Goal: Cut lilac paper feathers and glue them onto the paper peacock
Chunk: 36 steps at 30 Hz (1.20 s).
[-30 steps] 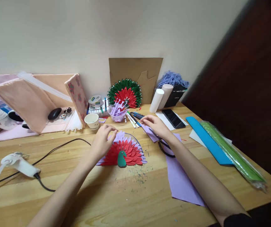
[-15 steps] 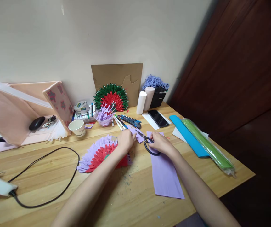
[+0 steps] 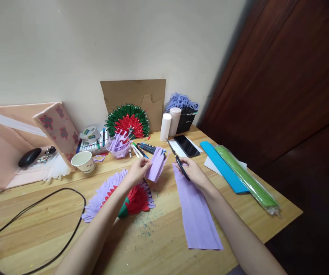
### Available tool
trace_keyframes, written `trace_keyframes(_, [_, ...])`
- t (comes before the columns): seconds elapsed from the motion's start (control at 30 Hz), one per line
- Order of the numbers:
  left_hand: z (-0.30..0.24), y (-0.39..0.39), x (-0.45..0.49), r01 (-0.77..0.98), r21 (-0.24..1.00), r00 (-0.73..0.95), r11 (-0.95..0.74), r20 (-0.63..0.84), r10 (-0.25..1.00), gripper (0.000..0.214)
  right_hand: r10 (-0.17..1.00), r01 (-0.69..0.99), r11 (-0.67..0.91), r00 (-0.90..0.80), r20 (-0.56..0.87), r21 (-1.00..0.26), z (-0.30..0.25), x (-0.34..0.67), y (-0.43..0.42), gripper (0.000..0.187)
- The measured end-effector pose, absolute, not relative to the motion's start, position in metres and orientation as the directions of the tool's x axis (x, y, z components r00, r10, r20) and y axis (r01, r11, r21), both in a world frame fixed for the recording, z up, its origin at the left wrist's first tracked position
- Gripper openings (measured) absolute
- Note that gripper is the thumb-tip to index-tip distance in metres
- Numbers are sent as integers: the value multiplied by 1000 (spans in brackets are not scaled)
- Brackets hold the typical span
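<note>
My left hand [image 3: 137,172] pinches a small piece of lilac paper [image 3: 156,165] and holds it up above the table. My right hand [image 3: 193,173] grips black scissors [image 3: 177,159], blades pointing up and away, just right of that piece. Under my left forearm lies a paper peacock fan [image 3: 115,193] with lilac outer feathers, red inner ones and a green body. A long lilac sheet [image 3: 194,212] lies flat beneath my right wrist.
A finished green-and-red fan [image 3: 127,120] leans on cardboard [image 3: 134,95] at the wall. Nearby are a bowl of lilac cut pieces [image 3: 119,145], markers [image 3: 140,149], a paper cup [image 3: 83,161], white rolls [image 3: 170,121], a phone [image 3: 186,145], blue and green paper rolls [image 3: 239,172] and a black cable [image 3: 38,225].
My left hand left the fan and lifted a small lilac piece off the table. My right hand picked up the scissors. The view swung to the right.
</note>
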<state>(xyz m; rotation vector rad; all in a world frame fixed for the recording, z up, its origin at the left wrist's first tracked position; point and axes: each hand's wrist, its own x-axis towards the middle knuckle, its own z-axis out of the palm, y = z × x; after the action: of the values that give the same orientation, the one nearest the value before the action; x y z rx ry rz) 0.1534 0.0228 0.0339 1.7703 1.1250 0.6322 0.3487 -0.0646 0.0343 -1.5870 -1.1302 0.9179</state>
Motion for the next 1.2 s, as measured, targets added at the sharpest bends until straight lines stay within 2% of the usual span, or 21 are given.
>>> trace_keyframes(0.1, [45, 14, 150, 324, 918, 562, -227, 7, 827, 21, 956, -71, -91, 273, -107, -993, 28, 335, -59, 34])
trace_keyframes(0.23, [50, 3, 155, 396, 851, 613, -345, 34, 789, 21, 953, -285, -48, 274, -129, -957, 22, 327, -57, 42])
trace_keyframes(0.33, [49, -4, 160, 468, 779, 605, -418, 62, 794, 26, 936, -324, -7, 332, -121, -946, 21, 328, -57, 45])
trace_keyframes(0.47, [46, -12, 162, 457, 710, 712, -535, 67, 698, 39, 908, -287, 6, 403, -115, -958, 21, 329, -58, 46])
trace_keyframes(0.63, [46, -15, 160, 379, 748, 769, -544, 71, 635, 38, 910, -289, 33, 406, -91, -957, 23, 326, -59, 46])
trace_keyframes(0.77, [46, -7, 160, 317, 874, 721, -368, 30, 692, 40, 917, -303, 73, 396, -56, -950, 24, 326, -59, 39])
trace_keyframes(0.9, [43, 2, 158, 151, 988, 677, -26, -85, 731, 39, 880, -262, 114, 474, -25, -958, 23, 325, -59, 41])
trace_keyframes(1.07, [43, 2, 159, -21, 951, 667, 307, -215, 713, 39, 854, -203, 76, 519, -42, -976, 21, 323, -59, 50])
trace_keyframes(1.2, [48, 0, 159, -62, 913, 700, 404, -249, 670, 35, 845, -156, 19, 531, -68, -988, 24, 324, -62, 50])
